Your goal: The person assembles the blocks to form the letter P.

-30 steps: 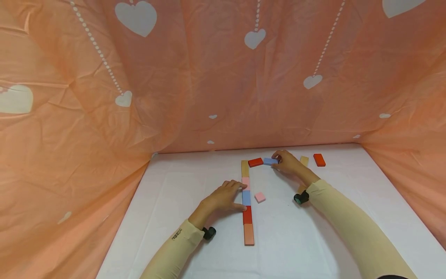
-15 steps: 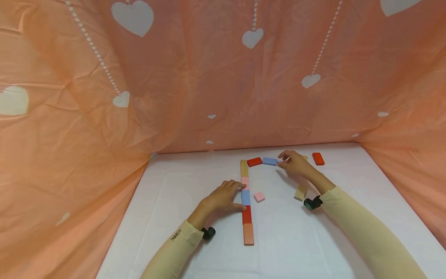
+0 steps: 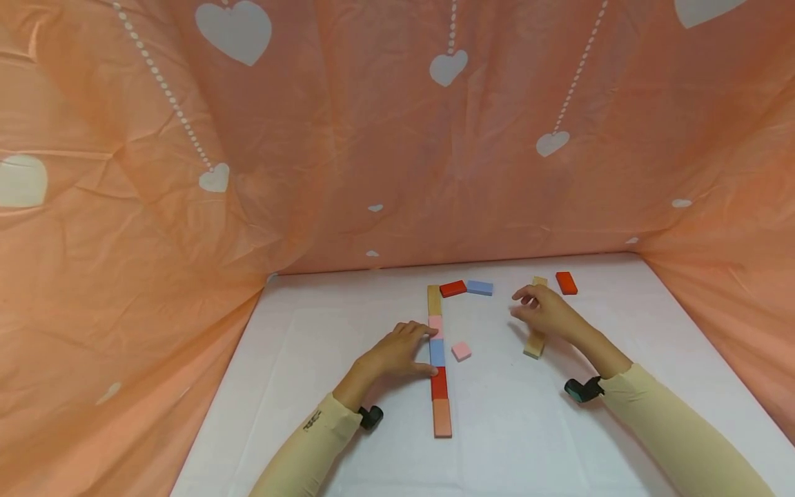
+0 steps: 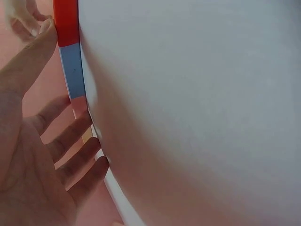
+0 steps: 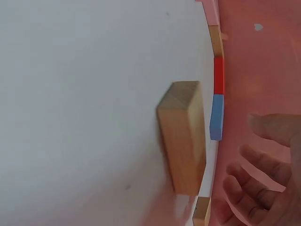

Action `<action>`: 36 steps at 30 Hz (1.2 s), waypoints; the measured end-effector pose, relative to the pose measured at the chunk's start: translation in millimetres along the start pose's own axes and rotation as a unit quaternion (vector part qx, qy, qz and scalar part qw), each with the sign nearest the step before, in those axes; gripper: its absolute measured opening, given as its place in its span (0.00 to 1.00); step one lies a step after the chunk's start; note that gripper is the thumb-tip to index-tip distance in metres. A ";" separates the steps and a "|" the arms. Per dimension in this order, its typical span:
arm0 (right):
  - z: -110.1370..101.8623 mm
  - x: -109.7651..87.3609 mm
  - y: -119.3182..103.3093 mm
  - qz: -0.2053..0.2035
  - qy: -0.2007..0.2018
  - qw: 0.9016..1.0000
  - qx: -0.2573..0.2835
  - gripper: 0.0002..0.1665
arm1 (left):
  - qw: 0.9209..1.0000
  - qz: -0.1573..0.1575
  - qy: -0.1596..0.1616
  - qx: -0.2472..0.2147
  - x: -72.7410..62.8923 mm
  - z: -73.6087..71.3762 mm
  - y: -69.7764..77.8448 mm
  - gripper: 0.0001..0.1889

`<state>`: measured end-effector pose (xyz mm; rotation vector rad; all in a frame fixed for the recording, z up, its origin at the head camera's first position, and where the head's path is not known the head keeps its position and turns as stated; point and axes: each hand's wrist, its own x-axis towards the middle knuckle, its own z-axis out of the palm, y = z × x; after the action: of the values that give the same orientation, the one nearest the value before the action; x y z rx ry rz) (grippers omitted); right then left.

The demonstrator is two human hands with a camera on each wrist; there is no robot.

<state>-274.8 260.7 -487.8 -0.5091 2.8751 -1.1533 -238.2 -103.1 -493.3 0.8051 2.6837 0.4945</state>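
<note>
A straight column of flat blocks runs away from me: orange-brown [image 3: 442, 418], red [image 3: 439, 384], blue [image 3: 437, 352], pink [image 3: 436, 326] and plain wood [image 3: 434, 300]. From its far end a red block [image 3: 453, 288] and a blue block [image 3: 479, 288] turn off to the right. My left hand [image 3: 397, 351] lies along the column's left side, thumb by the red block and fingers spread by the pink one. Over the right side my right hand [image 3: 545, 314] hovers with nothing in it, fingers loosely bent. It partly covers a plain wooden block [image 5: 181, 141].
A small pink block [image 3: 461, 351] lies right of the column. A second wooden block [image 3: 540, 280] sits behind my right hand, and an orange-red block [image 3: 566, 283] farther right. An orange curtain [image 3: 397, 172] with hearts hangs behind the white table [image 3: 497, 442].
My right hand has let go of the far blue block and drawn back to the right, toward the wooden blocks. The left hand keeps its place at the column.
</note>
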 end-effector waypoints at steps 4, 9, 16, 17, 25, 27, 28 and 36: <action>-1.4 -13.9 -3.0 -0.011 0.004 1.000 -0.007 0.20 | 1.000 0.004 0.000 0.002 0.2 0.6 -0.9 0.43; -2.2 -32.4 -2.9 -0.001 0.006 0.999 -0.033 0.26 | 1.000 0.008 0.000 0.004 0.7 1.0 -1.1 0.43; -0.7 -52.3 1.4 0.030 -0.015 0.997 -0.065 0.35 | 1.000 0.009 0.000 0.006 -0.1 0.1 0.0 0.43; -0.5 -54.5 2.0 0.034 -0.016 0.997 -0.065 0.36 | 1.000 0.009 0.001 0.006 -0.3 -0.2 0.2 0.43; 2.6 -66.4 4.7 0.049 -0.017 0.997 -0.062 0.37 | 1.000 0.015 0.006 0.001 -1.7 -1.8 0.7 0.42; 3.8 -67.7 4.3 0.048 -0.016 0.997 -0.066 0.38 | 1.000 0.015 0.006 0.001 -1.8 -1.7 0.4 0.42; 4.4 -68.1 3.9 0.048 -0.016 0.996 -0.067 0.38 | 1.000 0.016 0.005 0.002 -1.8 -1.6 0.2 0.42; 5.6 -68.6 3.1 0.047 -0.019 0.996 -0.078 0.38 | 1.000 0.013 0.003 0.002 -0.8 -0.6 -0.3 0.42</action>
<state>-210.0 279.5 -502.0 -0.3875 2.9356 -0.9013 -237.8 -103.9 -492.7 0.8416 2.6836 0.4976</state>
